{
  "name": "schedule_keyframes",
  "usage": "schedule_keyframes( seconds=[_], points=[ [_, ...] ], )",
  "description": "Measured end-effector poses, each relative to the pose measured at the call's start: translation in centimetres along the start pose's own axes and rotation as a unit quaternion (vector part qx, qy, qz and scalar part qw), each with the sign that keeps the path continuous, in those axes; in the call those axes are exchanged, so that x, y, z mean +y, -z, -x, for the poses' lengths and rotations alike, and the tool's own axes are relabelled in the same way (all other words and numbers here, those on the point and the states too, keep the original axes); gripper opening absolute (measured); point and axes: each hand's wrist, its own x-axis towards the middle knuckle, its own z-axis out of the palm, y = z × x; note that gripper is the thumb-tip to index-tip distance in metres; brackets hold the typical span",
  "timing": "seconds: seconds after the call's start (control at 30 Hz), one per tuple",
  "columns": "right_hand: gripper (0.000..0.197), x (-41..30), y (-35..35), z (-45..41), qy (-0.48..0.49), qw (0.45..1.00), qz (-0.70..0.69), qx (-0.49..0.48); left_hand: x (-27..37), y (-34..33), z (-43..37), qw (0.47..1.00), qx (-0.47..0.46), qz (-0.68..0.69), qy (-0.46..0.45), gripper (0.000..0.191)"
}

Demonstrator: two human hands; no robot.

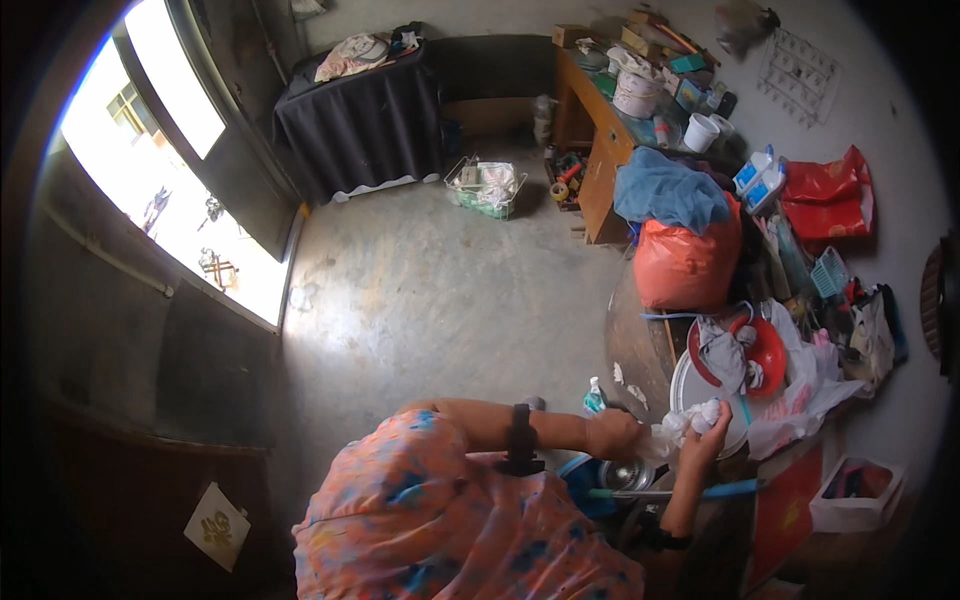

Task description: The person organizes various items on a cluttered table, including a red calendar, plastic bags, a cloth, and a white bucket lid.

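My left hand (616, 433) is clenched around one end of a white, twisted, partly see-through bundle (673, 427), which looks like thin plastic or cloth. The other end of it, gathered into rounded lumps, is gripped by my right hand (703, 442). Both hands are close together over the near edge of a large round white lid or tray (686, 390). On that lid, just beyond my hands, rests a red plastic basin (772, 349) with a grey cloth (721, 356) and small crumpled pieces in it. What my left fingers cover is hidden.
Beside my left hand stands a bottle of green liquid (594, 399). A pole with a blue end (731, 488) crosses below my hands. White plastic bags (806, 386) lie right of the basin; a full red bag (682, 262) stands beyond. A white box (859, 514) sits lower right.
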Motion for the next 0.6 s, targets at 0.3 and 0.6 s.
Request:
schedule_keyframes(
  seconds=[0.3, 0.6],
  points=[
    [0.058, -0.8, -1.0, -0.5, 0.042, 0.998, 0.02, 0.041, -3.8, 6.1, -0.6, 0.94, 0.105, -0.088, -0.313, 0.032],
    [0.052, -2.4, 3.6, -3.7, -0.161, 0.967, -0.153, 0.127, -3.2, 8.3, 1.0, 0.976, 0.15, -0.023, -0.154, 0.027]
  ],
)
